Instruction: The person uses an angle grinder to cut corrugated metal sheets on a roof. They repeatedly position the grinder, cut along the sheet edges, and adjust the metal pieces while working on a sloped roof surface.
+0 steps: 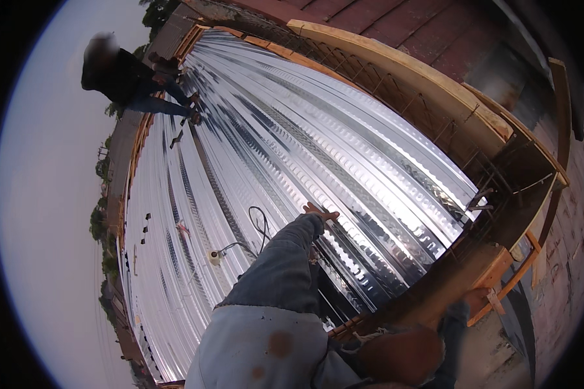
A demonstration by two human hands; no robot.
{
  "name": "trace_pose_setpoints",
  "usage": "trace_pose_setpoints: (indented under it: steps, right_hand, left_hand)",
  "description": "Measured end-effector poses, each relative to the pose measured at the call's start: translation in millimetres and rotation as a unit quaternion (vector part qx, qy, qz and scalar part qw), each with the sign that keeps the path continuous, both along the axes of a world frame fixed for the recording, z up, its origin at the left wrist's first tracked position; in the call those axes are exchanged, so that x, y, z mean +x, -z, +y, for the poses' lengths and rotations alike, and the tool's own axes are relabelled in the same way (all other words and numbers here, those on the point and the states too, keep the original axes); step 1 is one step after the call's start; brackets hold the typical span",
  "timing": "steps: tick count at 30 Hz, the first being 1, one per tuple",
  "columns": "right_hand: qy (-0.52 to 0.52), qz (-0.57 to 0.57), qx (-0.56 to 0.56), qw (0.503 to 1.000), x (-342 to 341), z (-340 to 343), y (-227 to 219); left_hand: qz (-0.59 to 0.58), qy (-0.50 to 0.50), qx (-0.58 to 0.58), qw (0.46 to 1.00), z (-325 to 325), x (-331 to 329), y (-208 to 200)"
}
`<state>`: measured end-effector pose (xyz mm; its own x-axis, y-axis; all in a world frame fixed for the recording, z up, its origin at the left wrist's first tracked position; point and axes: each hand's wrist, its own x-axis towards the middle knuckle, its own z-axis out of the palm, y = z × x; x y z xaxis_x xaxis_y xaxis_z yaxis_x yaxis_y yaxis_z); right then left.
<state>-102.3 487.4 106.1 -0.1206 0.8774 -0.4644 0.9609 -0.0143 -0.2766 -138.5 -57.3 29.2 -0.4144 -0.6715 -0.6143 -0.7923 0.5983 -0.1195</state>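
My left arm, in a grey-blue sleeve, reaches out over ribbed, shiny metal decking (363,172). At its end my left hand (320,212) lies with fingers spread on the metal and holds nothing. Low on the right, my right hand (476,299) is closed at the edge of a wooden board (493,267) on the formwork; its fingertips are partly hidden. Between my arms a bent knee (402,355) shows through torn trousers. Just left of my left forearm, a dark cable (259,223) loops on the decking beside a small pale round object (215,257).
Another person (133,81) in dark clothes stands bent at the far left of the decking. Long plywood formwork (396,61) with steel rebar (422,110) borders the right side. A reddish roof (396,23) and a rough wall (561,259) lie beyond it.
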Motion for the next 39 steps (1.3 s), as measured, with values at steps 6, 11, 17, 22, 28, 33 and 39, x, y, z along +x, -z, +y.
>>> trace_pose_setpoints:
  steps: [6,11,17,22,28,33,39]
  right_hand:
    - [0.009,-0.008,0.088,0.996,14.3,7.4,43.7]
    - [0.062,-0.024,0.116,0.991,6.1,23.3,64.4]
    - [0.011,0.011,0.108,0.994,11.9,12.7,38.0]
    - [-0.028,0.047,0.077,0.996,26.3,26.1,74.9]
    - [-0.018,-0.008,0.001,1.000,12.9,17.8,32.3]
    - [-0.027,-0.007,-0.032,0.999,4.8,-0.9,-15.3]
    - [-0.015,-0.023,-0.044,0.999,6.7,2.8,13.3]
  left_hand:
    - [0.128,-0.046,0.107,0.985,2.4,37.5,9.5]
    - [0.129,-0.088,0.160,0.975,11.6,27.4,12.2]
    - [0.104,-0.064,0.104,0.987,12.3,26.5,1.4]
    - [0.104,-0.082,0.160,0.978,3.2,25.8,2.7]
    - [0.140,-0.107,0.132,0.975,59.8,24.6,-25.7]
    - [0.154,-0.071,0.093,0.981,84.8,45.8,-11.9]
    - [0.150,-0.121,0.126,0.973,79.8,49.7,-21.0]
